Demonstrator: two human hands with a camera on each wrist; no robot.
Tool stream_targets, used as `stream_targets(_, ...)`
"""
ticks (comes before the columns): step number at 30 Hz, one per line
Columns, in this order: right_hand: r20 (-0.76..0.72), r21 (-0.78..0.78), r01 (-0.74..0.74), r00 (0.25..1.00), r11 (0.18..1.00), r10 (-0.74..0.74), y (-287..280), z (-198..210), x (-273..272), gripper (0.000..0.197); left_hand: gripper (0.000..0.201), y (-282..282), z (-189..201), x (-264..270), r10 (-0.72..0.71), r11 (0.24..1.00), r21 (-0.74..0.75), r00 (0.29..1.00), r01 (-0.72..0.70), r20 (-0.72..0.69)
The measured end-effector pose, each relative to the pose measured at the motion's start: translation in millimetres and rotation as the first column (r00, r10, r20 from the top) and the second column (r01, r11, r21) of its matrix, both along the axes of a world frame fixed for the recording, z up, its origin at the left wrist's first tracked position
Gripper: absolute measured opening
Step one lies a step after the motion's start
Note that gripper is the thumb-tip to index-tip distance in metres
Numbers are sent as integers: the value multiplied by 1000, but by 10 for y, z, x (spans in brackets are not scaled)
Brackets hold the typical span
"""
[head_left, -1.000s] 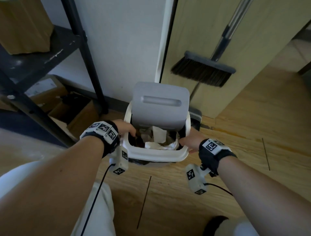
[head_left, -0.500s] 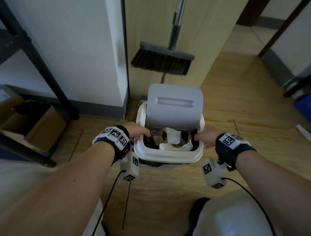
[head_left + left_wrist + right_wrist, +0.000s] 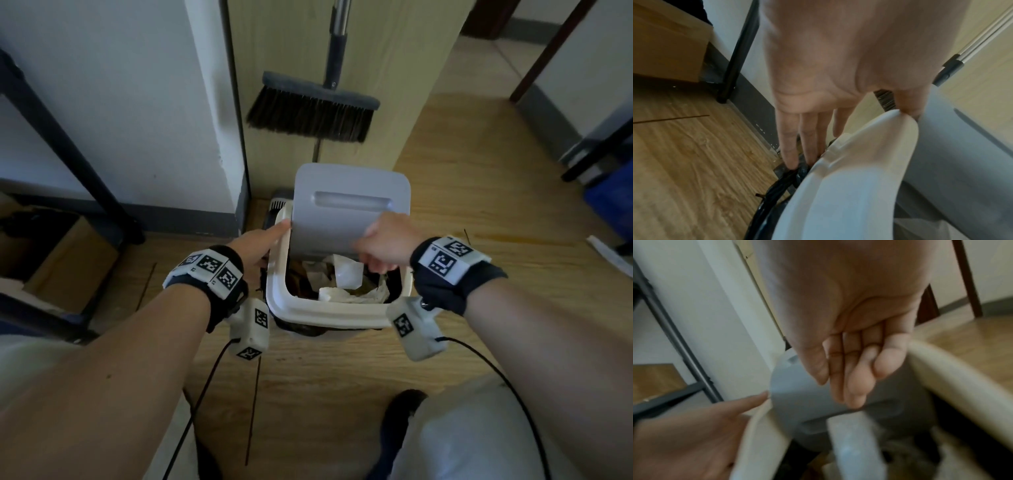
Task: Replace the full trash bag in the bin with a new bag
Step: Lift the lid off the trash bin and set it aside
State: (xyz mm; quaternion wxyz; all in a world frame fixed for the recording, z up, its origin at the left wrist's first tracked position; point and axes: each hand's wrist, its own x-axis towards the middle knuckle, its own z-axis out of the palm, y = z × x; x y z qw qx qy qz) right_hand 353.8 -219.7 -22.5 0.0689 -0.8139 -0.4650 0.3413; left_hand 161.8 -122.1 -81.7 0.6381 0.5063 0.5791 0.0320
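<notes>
1. The bin's rim (image 3: 322, 310) is white; its raised lid (image 3: 349, 209) is pale grey.
2. The trash bag (image 3: 777, 186) under the rim is glossy black.
3. The crumpled paper (image 3: 347, 274) inside is white.
4. The broom (image 3: 308, 113) has dark bristles and a grey head.
5. The floor (image 3: 342, 394) is tan woodgrain.
6. The wristbands (image 3: 209, 270) are black with black-and-white square markers.

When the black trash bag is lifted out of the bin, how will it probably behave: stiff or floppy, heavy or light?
The black trash bag looks like thin, crinkled film, so probably floppy and stretchy. The visible contents are mostly crumpled paper, so it is likely light. It is tucked under the white rim, so it may snag.
</notes>
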Motion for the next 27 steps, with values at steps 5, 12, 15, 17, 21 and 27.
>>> stream_targets(5, -227, 91, -39, 972, 995, 59, 264, -193, -545, 25, 49, -19, 43, -44, -46, 986, 163, 999, 46, -6)
stream_targets(12, -307, 95, 61, 951, 994, -29, 491, -327, -857, 24, 17, 89, -119, -197, -161, 964, 190, 977, 187, -142)
stream_targets(15, -348, 91, 94, 936, 991, -56, 527, -331, -902, 19, 18, 72, -152, -184, -224, 959, 135, 960, 248, -168)
stream_targets(17, -337, 95, 94, 940, 991, -57, 527, -338, -912, 17, 29, 68, -141, -165, -241, 956, 131, 957, 263, -164)
stream_targets(21, -345, 95, 87, 937, 992, -50, 505, -309, -890, 13, 38, 50, -118, -138, -267, 947, 133, 947, 292, -181)
stream_targets(27, -328, 125, 71, 944, 990, -26, 509, -220, -786, 16, 41, 41, 4, -87, -333, 899, 187, 895, 396, -295)
